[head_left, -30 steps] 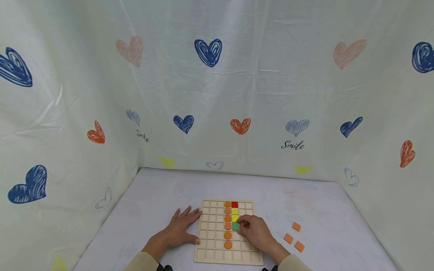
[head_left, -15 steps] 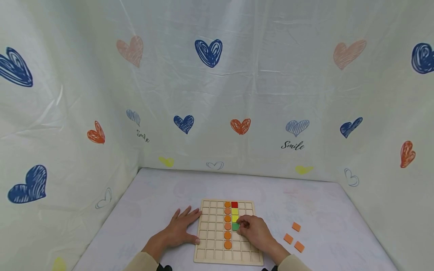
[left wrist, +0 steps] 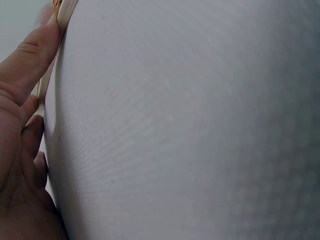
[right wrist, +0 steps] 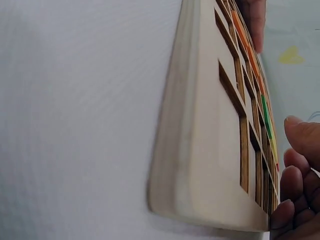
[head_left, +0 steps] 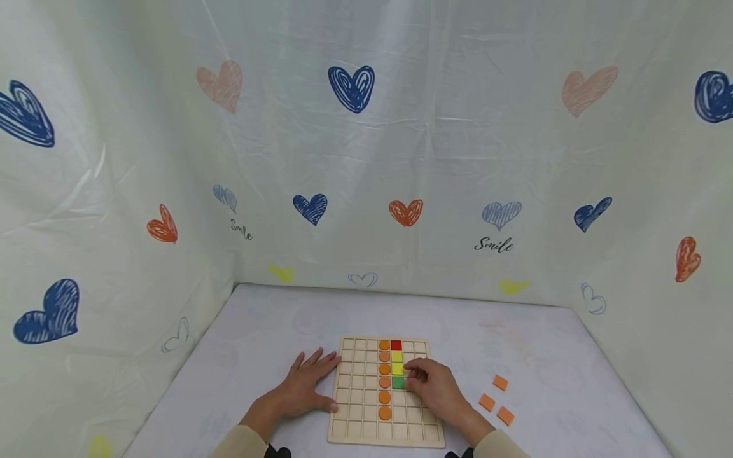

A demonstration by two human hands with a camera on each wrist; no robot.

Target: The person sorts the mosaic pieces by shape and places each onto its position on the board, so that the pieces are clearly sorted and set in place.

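A light wooden grid board [head_left: 357,432] lies on the table in the head view. Along its left edge rests my left hand [head_left: 300,385], fingers spread, the thumb [left wrist: 31,55] touching the rim in the left wrist view. A column of several orange discs [head_left: 385,397] fills one row of cells. To its right stand a red square tile [head_left: 396,345], two yellow tiles [head_left: 397,368] and a green tile [head_left: 397,382]. My right hand [head_left: 438,389] hovers just right of the green tile. Its thumb and bent fingers are apart, with nothing visible between them.
Three orange square tiles [head_left: 506,416] lie loose on the table [head_left: 286,318] to the right of my right hand. A white curtain [head_left: 366,159] printed with hearts closes off the back and sides.
My right hand has come off the green tile and shifted slightly right, leaving the tile in its cell. My left hand stays at the board's edge.
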